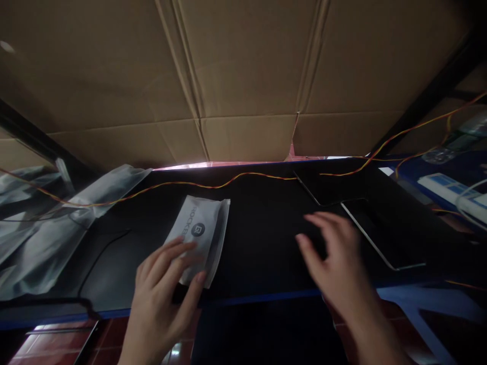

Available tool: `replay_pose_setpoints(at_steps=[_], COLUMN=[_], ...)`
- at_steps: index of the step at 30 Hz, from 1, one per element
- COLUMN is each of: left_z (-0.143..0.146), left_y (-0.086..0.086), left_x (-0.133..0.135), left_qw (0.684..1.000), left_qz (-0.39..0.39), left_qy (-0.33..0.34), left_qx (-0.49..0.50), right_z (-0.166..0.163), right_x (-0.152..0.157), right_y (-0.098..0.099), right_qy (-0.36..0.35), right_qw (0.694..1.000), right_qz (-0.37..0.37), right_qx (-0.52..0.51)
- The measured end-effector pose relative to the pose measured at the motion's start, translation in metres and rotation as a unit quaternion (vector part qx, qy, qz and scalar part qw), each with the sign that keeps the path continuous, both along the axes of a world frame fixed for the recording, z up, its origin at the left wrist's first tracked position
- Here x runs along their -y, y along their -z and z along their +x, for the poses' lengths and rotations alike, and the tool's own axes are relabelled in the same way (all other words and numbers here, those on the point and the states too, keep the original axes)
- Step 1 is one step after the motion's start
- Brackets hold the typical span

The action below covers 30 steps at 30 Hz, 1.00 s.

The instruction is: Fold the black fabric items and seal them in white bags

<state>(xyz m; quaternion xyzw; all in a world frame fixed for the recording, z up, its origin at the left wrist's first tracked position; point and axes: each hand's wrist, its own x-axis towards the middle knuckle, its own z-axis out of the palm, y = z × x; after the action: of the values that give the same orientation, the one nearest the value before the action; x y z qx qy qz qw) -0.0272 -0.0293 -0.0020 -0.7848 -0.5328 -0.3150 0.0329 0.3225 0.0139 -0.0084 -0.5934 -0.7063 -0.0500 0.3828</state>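
Observation:
A small white packet [200, 230] with a dark round logo lies on the black tabletop [262, 243] near the front edge. My left hand [165, 289] rests on the packet's near end, fingers spread over it and thumb against its lower corner. To the right, my right hand [335, 258] hovers over the dark table with fingers stretched out and apart, holding nothing. Just right of that hand lies a dark flat tablet-like slab [384, 235] with a pale edge.
A cardboard wall [243, 76] closes the back. A thin orange-yellow wire [228, 181] runs across the table's far side. Crumpled clear plastic bags [49, 228] lie at left. A white power strip [452, 190] and a bottle sit at far right.

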Motion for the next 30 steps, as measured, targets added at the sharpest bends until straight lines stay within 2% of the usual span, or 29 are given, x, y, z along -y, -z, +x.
replay_pose_setpoints(at_steps=[2,3,6,12,18,30], left_z=[0.007,0.011,0.025,0.051,0.062,0.062], left_y=[0.007,0.01,0.016,0.003,0.012,0.014], left_x=[-0.008,-0.01,-0.008,0.003,-0.01,-0.01], left_qw=[0.997,0.995,0.991,0.994,0.994,0.992], left_qz=[-0.003,-0.016,-0.049,-0.064,-0.07,-0.075], left_qy=[-0.067,-0.085,-0.098,-0.084,-0.004,0.001], left_qx=[-0.03,-0.049,-0.077,-0.035,-0.089,-0.103], right_z=[-0.049,-0.068,-0.097,-0.102,-0.112,-0.11], right_x=[0.007,0.008,0.003,-0.027,-0.056,-0.068], right_y=[-0.002,-0.003,-0.008,-0.024,-0.026,-0.031], right_qy=[-0.12,-0.153,-0.173,-0.166,-0.098,-0.093], right_qw=[0.989,0.98,0.967,0.953,0.944,0.932], right_qz=[-0.076,-0.119,-0.181,-0.245,-0.309,-0.347], right_qx=[-0.042,-0.049,-0.053,-0.063,-0.057,-0.057])
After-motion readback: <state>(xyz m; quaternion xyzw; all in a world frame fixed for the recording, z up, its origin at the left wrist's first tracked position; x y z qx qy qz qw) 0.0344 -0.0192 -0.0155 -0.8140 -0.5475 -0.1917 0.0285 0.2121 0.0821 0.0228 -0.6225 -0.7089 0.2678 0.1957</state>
